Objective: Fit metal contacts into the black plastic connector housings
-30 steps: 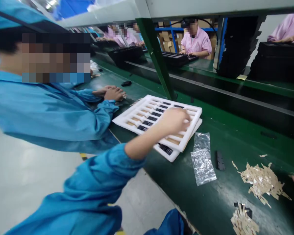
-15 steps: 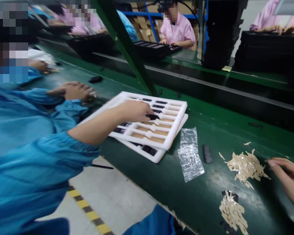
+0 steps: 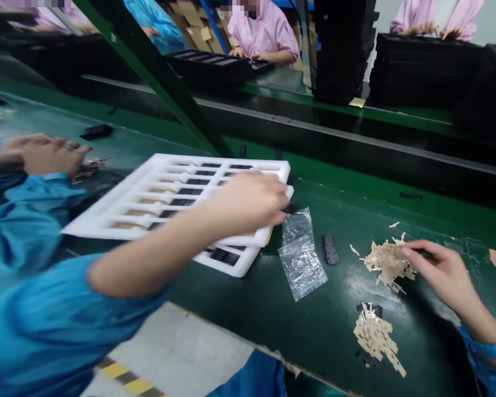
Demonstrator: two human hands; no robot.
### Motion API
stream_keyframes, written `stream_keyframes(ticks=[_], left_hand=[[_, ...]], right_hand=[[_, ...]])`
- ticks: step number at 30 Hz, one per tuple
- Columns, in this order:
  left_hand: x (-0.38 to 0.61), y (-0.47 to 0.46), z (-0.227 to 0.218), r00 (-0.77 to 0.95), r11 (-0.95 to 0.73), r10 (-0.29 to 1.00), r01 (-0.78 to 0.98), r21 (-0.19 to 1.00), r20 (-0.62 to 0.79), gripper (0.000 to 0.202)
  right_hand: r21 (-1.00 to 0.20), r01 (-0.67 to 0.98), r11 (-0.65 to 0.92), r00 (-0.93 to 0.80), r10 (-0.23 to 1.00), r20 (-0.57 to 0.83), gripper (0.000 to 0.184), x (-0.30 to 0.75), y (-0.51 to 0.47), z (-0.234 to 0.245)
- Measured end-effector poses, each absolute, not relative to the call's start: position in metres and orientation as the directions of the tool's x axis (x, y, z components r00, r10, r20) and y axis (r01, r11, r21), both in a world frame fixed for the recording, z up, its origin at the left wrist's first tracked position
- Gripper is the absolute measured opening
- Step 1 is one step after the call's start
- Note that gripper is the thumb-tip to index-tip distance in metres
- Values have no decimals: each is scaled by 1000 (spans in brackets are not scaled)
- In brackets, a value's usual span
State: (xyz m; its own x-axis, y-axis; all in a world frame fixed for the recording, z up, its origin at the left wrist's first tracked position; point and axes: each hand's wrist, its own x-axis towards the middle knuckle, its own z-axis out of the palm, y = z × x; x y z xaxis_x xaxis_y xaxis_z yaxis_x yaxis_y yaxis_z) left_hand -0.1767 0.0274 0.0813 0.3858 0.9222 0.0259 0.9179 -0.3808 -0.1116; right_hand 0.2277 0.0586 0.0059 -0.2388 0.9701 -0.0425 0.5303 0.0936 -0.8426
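Observation:
My left hand [image 3: 248,201] is closed on a small black part [image 3: 290,209], which sticks out past the fingertips, slightly blurred. It hovers over the right end of a white foam tray [image 3: 107,227] whose slots hold several black pieces [image 3: 190,191]. Under that tray lies a second white tray [image 3: 242,264], turned at an angle. My right hand [image 3: 442,270] has its thumb and forefinger together at a pile of thin beige strips [image 3: 386,262]. What is between those fingertips I cannot make out. A clear plastic bag [image 3: 301,259] and a black remote-like casing [image 3: 330,250] lie between the hands.
Nearer me is a second pile of beige strips [image 3: 374,333] on black pieces. A co-worker's hands [image 3: 49,157] are at the left. A green slanted post [image 3: 157,82] rises behind the tray. Across the bench, people in pink sit by black tray stacks [image 3: 425,71].
My left hand has moved off the tray's slots toward its right edge, carrying the black part. My right hand has come left onto the strip pile. The view has shifted right.

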Motion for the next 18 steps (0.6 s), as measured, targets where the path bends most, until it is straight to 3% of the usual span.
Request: stream_keyframes(ticks=[1,2,6,10,12,18], left_hand=[[-151,29,73,582,-573,812,808,-138,32,20],[-127,31,64,665,-656,746,744,-129,41,24],[-69,42,30,752,-747,653,660,-84,94,28],[-81,40,16,711,-715,692,699,-15,126,13],[-98,31,17,657,-667,741,745,35,139,28],[-122,-13,13,344,-359,929,926,115,135,20]], right_hand=[[-849,522,78,-316,943,-107,37,215,62,7],[-857,511,68,-393,905,-163,39,201,66,7],[-827,562,21,-508,797,-326,38,154,84,-4],[-778,617,119,-499,823,-270,23,135,92,-15],[-740,649,176,-493,838,-233,18,132,90,-16],[-626,713,315,-532,824,-192,20,122,78,-10]])
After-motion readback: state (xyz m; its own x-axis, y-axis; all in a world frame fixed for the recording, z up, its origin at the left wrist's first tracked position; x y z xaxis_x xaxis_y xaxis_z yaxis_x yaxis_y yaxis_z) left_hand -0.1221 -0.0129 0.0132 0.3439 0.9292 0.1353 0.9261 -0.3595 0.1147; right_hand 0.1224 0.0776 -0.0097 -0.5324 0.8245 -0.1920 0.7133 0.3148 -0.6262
